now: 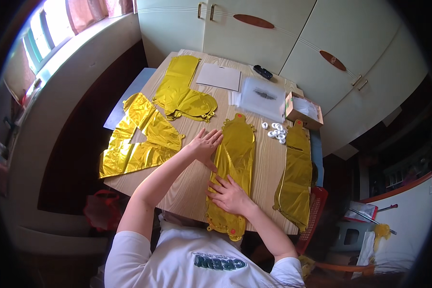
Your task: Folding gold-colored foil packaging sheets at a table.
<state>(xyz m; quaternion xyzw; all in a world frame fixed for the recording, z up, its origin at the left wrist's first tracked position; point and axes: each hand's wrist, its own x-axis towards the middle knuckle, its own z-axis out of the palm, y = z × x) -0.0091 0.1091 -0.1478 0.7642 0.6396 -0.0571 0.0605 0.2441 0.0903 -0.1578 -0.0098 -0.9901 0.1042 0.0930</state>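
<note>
A long, flat gold foil balloon (238, 144) lies lengthwise before me on the wooden table, its lower end over the near edge. My left hand (205, 145) is at its left side, fingers stretched out and the fingertips reaching its edge. Lower down, my right hand (231, 195) rests on the foil with its fingers spread. Neither hand grips anything. A red dot marks each end of this balloon. To the left lies a creased, angular gold foil balloon (157, 134), and beyond it a stack of folded gold foil balloons (175, 86).
Another folded gold foil balloon (295, 175) hangs near the right edge. White ribbon rolls (280, 136) sit beside a clear plastic sheet (261, 99) and an open cardboard box (304, 114). Farther back are a pale board (219, 77) and a black device (262, 72). A red chair (315, 216) stands right.
</note>
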